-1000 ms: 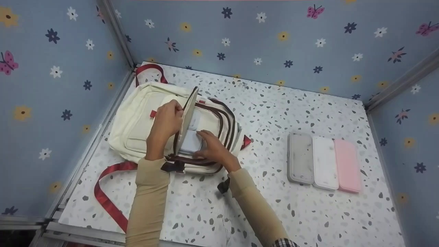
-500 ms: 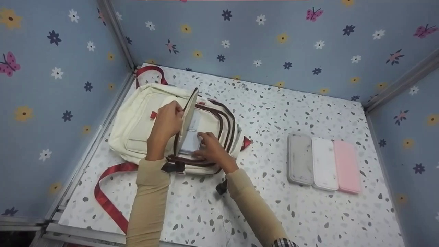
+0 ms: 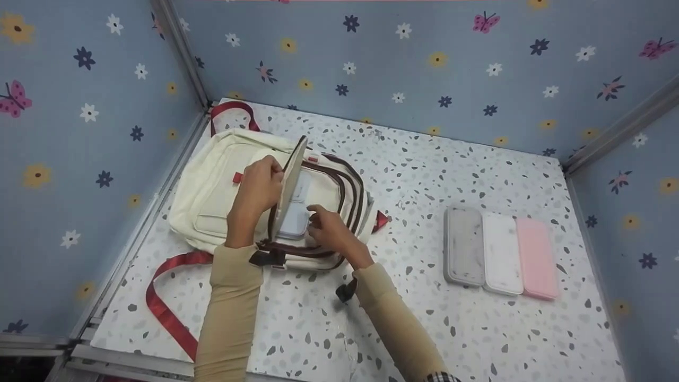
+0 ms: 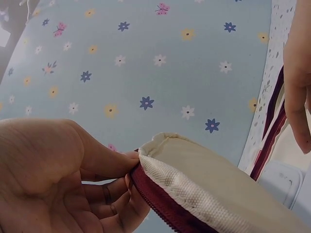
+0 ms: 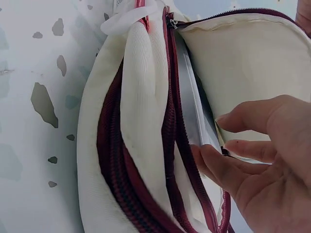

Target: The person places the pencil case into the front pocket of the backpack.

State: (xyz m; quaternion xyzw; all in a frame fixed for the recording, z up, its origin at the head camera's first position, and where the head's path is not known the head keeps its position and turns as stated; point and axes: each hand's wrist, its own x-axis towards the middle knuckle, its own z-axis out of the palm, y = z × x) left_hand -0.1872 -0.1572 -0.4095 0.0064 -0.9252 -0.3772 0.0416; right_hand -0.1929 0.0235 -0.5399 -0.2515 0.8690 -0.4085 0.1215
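Backpack point(image 3: 223, 196), one: cream fabric, dark red zip trim, lying flat at the left of the speckled table point(image 3: 424, 175) near the corner of the flowered walls point(image 3: 371, 58).

Front flap point(image 3: 289, 183), one: lifted upright, pinched at its zipped edge by the left hand point(image 3: 257, 191), thumb and curled fingers closed on the fabric, as seen close in the left wrist view point(image 4: 68, 179).

White case point(image 3: 294, 220), one: flat, rounded corners, lying inside the opened compartment beneath the flap.

Right hand point(image 3: 331, 231): loosely open, fingers gently bent at the compartment mouth just beside the case, holding nothing; whether a fingertip touches the case, hard to tell from the right wrist view point(image 5: 262, 155).

Handling, judged: backpack soft and floppy, likely light, sagging wherever unsupported; flap prone to falling shut if released, best held at the stiffer zip edge. Case probably rigid, smooth and somewhat slippery; best taken by its long edges, thumb opposite fingers.

Flat cases on the table, three, side by side and touching, well apart to the right: grey point(image 3: 464, 244), white point(image 3: 501, 252), pink point(image 3: 537, 255).

Red straps: one loop point(image 3: 233, 109) at the far end, one long strap point(image 3: 164, 307) trailing toward the near table edge.
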